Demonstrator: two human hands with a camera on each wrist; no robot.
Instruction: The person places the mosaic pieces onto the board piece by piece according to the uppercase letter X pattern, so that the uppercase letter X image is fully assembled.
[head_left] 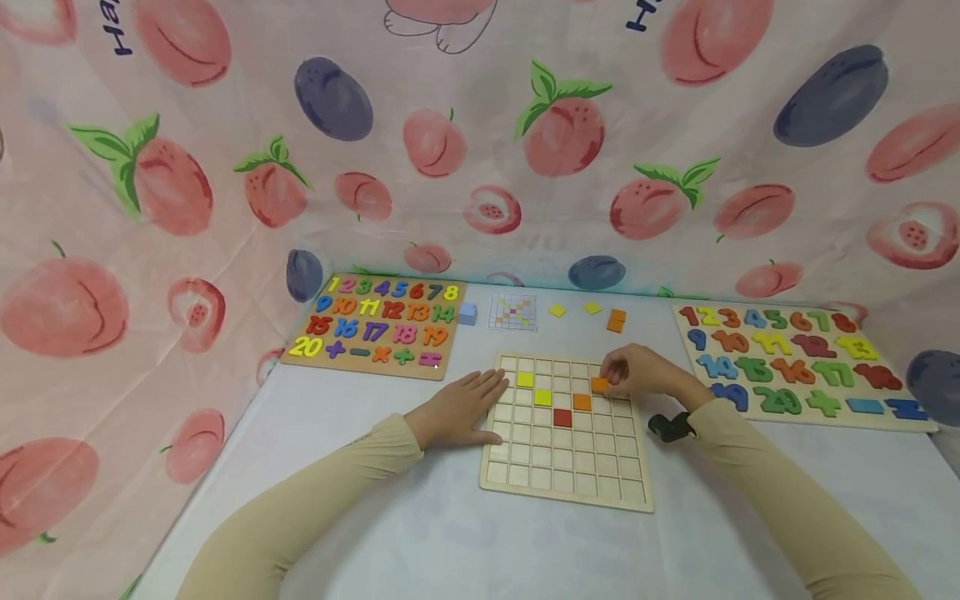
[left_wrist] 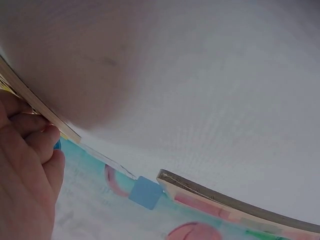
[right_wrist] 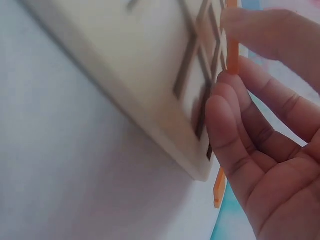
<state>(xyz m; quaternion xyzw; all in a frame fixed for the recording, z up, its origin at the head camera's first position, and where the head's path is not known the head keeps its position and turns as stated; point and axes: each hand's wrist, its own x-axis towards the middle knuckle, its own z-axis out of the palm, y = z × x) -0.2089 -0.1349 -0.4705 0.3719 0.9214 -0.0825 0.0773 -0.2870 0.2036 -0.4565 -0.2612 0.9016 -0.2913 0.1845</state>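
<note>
A wooden grid board (head_left: pixel 566 496) lies on the white table. Set in its cells are two yellow tiles, a red tile (head_left: pixel 562 417) and an orange tile (head_left: pixel 582 402). At the board's upper right, my right hand (head_left: pixel 637 372) pinches another orange tile (head_left: pixel 600 385) between thumb and fingers. The right wrist view shows this orange tile (right_wrist: pixel 233 50) on edge, close to the grid. My left hand (head_left: pixel 459 410) rests along the board's left edge, its fingers extended onto the rim. That hand (left_wrist: pixel 30 155) also appears beside the board's edge in the left wrist view.
Behind the board are a printed pattern card (head_left: pixel 513 312), blue tiles (head_left: pixel 467 313), two loose yellow tiles and orange tiles (head_left: pixel 617 320). Number puzzle boards stand left (head_left: pixel 442 367) and right (head_left: pixel 810 421). A peach-print cloth hangs behind and at the left.
</note>
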